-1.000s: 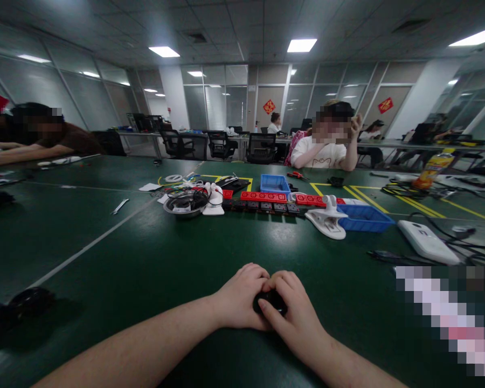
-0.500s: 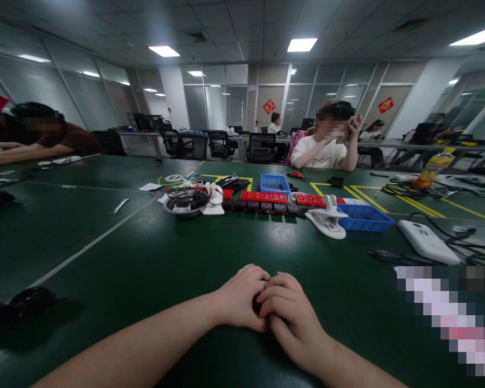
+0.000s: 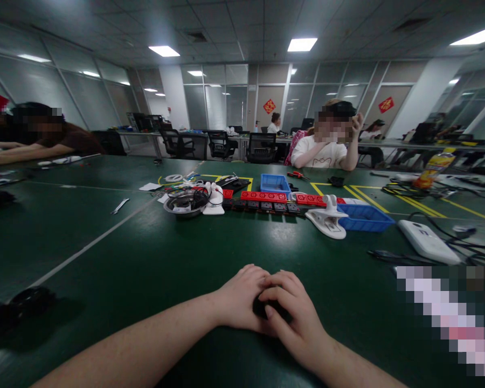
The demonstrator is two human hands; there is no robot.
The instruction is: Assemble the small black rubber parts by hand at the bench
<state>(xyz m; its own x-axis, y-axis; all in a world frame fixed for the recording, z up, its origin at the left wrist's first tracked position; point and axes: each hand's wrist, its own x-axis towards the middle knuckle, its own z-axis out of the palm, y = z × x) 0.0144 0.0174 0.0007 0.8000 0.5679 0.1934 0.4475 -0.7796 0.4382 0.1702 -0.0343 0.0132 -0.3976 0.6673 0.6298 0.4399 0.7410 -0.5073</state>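
Just in front of me, over the green table (image 3: 165,269), my two hands meet around a small black object (image 3: 260,308). Most of it is hidden by fingers, so its kind cannot be made out. My left hand (image 3: 239,297) curls around its left side, with the thumb below. From the right, my right hand (image 3: 297,310) bends its fingers over the top, and its thumb lies close to the black surface. The fingertips of both hands touch or overlap at the upper edge.
Beyond my hands stand a metal bowl of cables (image 3: 186,207), red power strips (image 3: 262,197), a white clip stand (image 3: 329,218) and a blue tray (image 3: 364,218). A white device (image 3: 428,241) lies right; black round items (image 3: 32,302) sit left. A person (image 3: 323,143) sits opposite.
My right hand's fingers have lifted and shifted slightly, and its thumb has risen. More of the black object shows between the hands. My left hand has hardly moved.
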